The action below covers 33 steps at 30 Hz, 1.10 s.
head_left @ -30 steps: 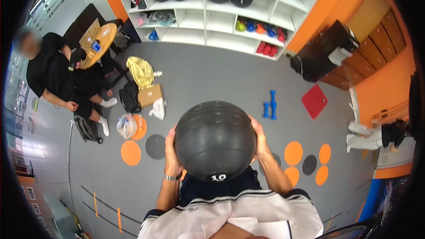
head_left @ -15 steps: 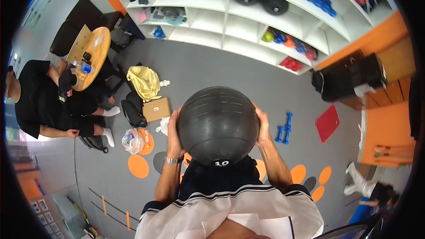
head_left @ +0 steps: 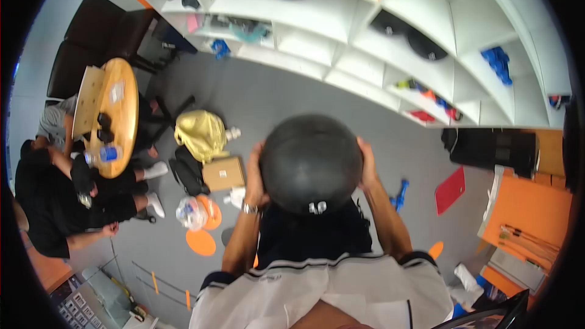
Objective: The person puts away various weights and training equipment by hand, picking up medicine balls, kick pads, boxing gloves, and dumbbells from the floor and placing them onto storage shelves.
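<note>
A black medicine ball (head_left: pixel 311 161) with a white "10" on its near side is held in front of my body, between both palms. My left hand (head_left: pixel 256 176) presses on its left side, with a metal watch (head_left: pixel 250 208) on the wrist. Against the opposite side lies my right hand (head_left: pixel 367 166), its fingers partly hidden behind the ball. Beyond my right forearm, blue dumbbells (head_left: pixel 400 195) lie on the grey floor, partly covered by the arm.
White shelving (head_left: pixel 298 61) with balls and dumbbells spans the far side. On the left, people sit by a round wooden table (head_left: pixel 126 116). A yellow bag (head_left: pixel 201 136), a cardboard box (head_left: pixel 223 174) and a plastic bag (head_left: pixel 192 214) lie left of the ball; a red mat (head_left: pixel 450 191) lies right.
The head view has turned, so the shelving slants more and the floor items have shifted. The ball looks slightly smaller, still between both hands. The dumbbells are now more hidden by my right arm.
</note>
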Available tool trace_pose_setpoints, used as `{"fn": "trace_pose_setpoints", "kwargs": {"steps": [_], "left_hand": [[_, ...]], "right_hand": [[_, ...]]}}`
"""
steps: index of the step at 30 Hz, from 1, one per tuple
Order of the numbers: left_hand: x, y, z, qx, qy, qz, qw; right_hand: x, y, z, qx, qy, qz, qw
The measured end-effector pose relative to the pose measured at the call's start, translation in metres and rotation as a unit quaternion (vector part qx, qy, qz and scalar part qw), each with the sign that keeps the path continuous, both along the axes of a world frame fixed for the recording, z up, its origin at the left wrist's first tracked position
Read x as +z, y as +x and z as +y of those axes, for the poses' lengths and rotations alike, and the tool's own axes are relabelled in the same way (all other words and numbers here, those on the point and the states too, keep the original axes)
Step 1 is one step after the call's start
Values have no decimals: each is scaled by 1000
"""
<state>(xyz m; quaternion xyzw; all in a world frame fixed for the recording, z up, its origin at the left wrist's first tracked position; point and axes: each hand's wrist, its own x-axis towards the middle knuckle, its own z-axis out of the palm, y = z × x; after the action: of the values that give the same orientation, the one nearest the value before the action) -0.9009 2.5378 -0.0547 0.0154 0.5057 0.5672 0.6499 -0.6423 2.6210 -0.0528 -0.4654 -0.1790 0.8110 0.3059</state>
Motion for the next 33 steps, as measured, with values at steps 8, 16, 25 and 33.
{"fn": "trace_pose_setpoints", "kwargs": {"steps": [8, 16, 25, 33], "left_hand": [[-56, -50, 134, -32, 16, -48, 998], [-152, -60, 207, -10, -27, -42, 999], [-304, -97, 311, -56, 4, 4, 998], [-409, -99, 444, -105, 160, 48, 980]], "right_hand": [[-58, -52, 113, -73, -46, -133, 987], [-154, -67, 207, -55, -122, -87, 987], [-308, -97, 277, -98, -26, -79, 992], [-424, -95, 363, -192, 143, -55, 969]]}}
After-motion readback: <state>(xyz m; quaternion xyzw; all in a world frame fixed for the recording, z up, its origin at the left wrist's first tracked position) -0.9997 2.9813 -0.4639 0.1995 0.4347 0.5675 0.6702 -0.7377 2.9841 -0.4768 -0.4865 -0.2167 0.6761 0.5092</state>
